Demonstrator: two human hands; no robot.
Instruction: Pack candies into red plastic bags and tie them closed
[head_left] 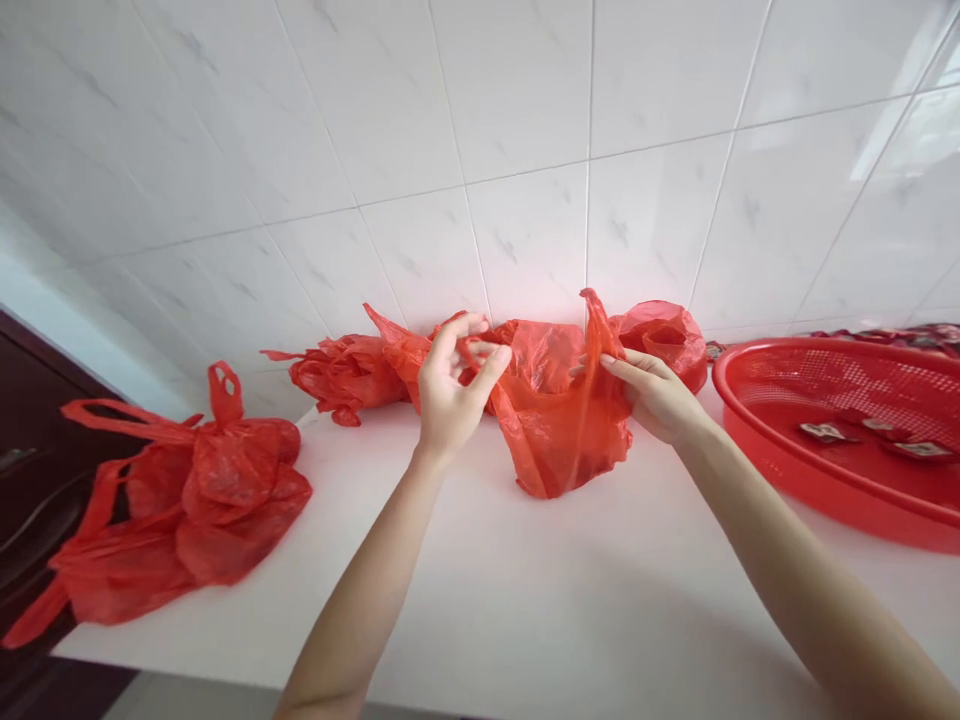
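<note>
A thin red plastic bag [559, 440] hangs upright above the white table, its mouth facing up. My right hand [660, 395] pinches it near the tall right handle, thumb in front and some fingers behind the plastic. My left hand [454, 390] is at the bag's left upper edge, thumb and fingers bent together around the plastic there, with the index finger raised apart. The exact grip of the left fingertips is partly hidden. Right behind the bag, more red plastic bags [405, 350] rest by the wall.
Filled, tied red bags [240, 490] sit at the table's left edge. A crumpled red bag [349, 370] and an open-topped red bag [667, 335] stand along the tiled wall [525, 120]. To the right, a red plastic basket [840, 500] holds several small dark packets [825, 432].
</note>
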